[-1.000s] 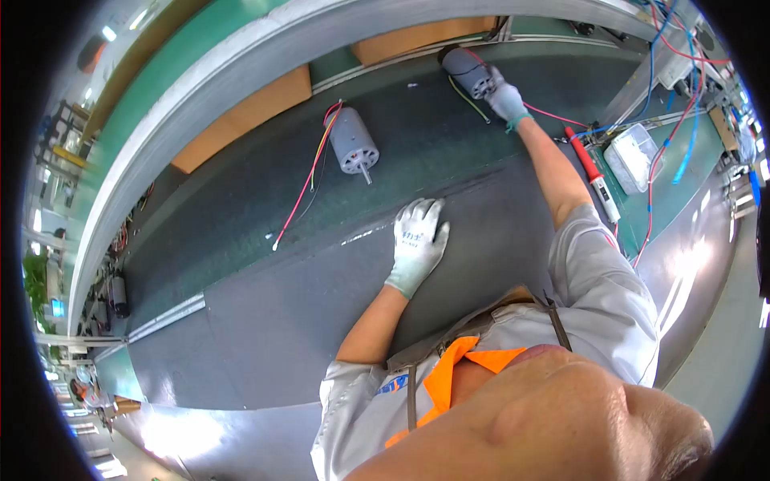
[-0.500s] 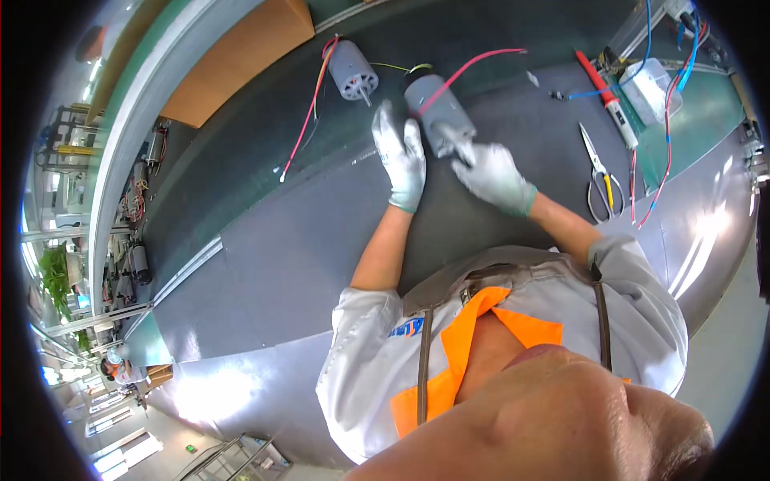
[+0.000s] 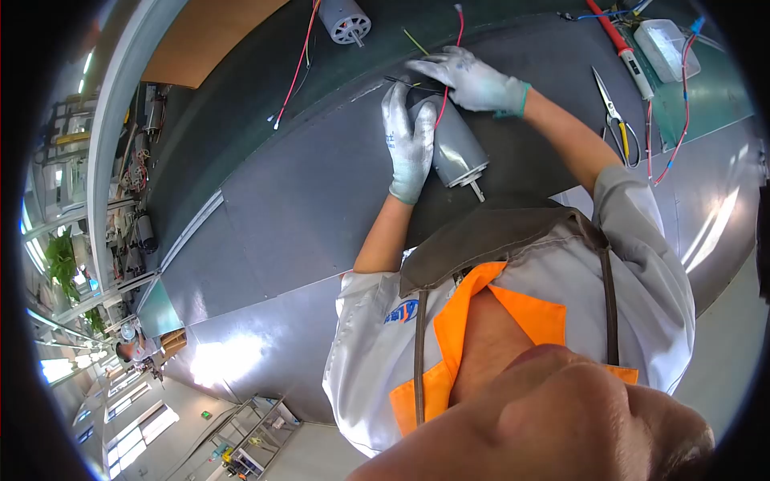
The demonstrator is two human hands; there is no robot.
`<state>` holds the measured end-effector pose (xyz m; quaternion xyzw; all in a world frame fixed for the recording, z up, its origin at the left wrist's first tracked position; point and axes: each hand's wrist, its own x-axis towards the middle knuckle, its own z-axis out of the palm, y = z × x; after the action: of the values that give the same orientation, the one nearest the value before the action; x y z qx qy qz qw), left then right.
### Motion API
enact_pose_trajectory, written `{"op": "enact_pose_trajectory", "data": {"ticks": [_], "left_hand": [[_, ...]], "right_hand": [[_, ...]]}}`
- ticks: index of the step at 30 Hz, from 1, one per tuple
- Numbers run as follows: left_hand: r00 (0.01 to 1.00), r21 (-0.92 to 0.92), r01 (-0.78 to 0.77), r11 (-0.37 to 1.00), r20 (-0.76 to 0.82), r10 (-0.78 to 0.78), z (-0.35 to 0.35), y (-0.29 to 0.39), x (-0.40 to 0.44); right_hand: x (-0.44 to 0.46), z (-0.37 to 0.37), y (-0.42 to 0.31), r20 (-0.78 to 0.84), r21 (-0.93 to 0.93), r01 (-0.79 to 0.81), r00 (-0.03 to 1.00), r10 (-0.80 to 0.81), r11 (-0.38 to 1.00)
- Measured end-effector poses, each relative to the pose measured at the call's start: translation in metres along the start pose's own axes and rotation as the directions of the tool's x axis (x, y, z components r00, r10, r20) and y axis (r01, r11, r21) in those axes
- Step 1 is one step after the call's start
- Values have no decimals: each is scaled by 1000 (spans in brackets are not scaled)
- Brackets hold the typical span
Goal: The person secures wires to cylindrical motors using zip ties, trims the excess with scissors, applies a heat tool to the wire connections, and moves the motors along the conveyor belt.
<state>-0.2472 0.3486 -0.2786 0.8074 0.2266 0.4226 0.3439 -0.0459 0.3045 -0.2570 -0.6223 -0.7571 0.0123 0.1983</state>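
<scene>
A grey cylindrical electric motor [image 3: 460, 148] lies on the dark bench mat in front of me, its shaft pointing toward my body. My left hand [image 3: 407, 143], in a whitish glove, grips its left side near the wired end, thumb over the casing. Above that end is my gloved right hand [image 3: 481, 82], fingers stretched out to the left among the leads. A red wire [image 3: 443, 106] runs up past the right hand's fingers. Thin dark leads [image 3: 401, 81] and a yellow-green wire [image 3: 415, 42] stick out beyond; their contact with the fingertips is unclear.
A second motor [image 3: 345, 20] with red wires lies farther back. Scissors [image 3: 613, 116], a red-and-white pen-like tool [image 3: 626, 52] and a clear plastic box [image 3: 667, 50] are on the right. A cardboard box [image 3: 204, 36] stands back left. Another person [image 3: 136, 349] is far off at left.
The motor has turned, so its shaft now faces me. My left hand has closed on its side, and my right hand has moved from the casing up to the wired end.
</scene>
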Motion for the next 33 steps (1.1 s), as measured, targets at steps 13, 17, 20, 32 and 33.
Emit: {"op": "enact_pose_trajectory", "data": {"ticks": [13, 17, 20, 32, 33], "left_hand": [[176, -19, 962, 271, 801, -572, -62, -9, 45], [262, 351, 711, 609, 671, -693, -42, 57, 85], [194, 524, 672, 523, 557, -808, -39, 53, 96], [787, -36, 541, 840, 372, -491, -3, -24, 33], [806, 6, 484, 875, 385, -449, -1, -20, 31]], "right_hand": [[-34, -58, -122, 349, 453, 60, 906, -239, 889], [0, 8, -205, 263, 532, 161, 902, -343, 831], [21, 83, -316, 583, 285, 237, 726, -364, 929], [-205, -161, 70, -343, 740, -121, 779, 526, 662], [-251, -180, 104, -413, 726, -187, 650, 638, 661]]}}
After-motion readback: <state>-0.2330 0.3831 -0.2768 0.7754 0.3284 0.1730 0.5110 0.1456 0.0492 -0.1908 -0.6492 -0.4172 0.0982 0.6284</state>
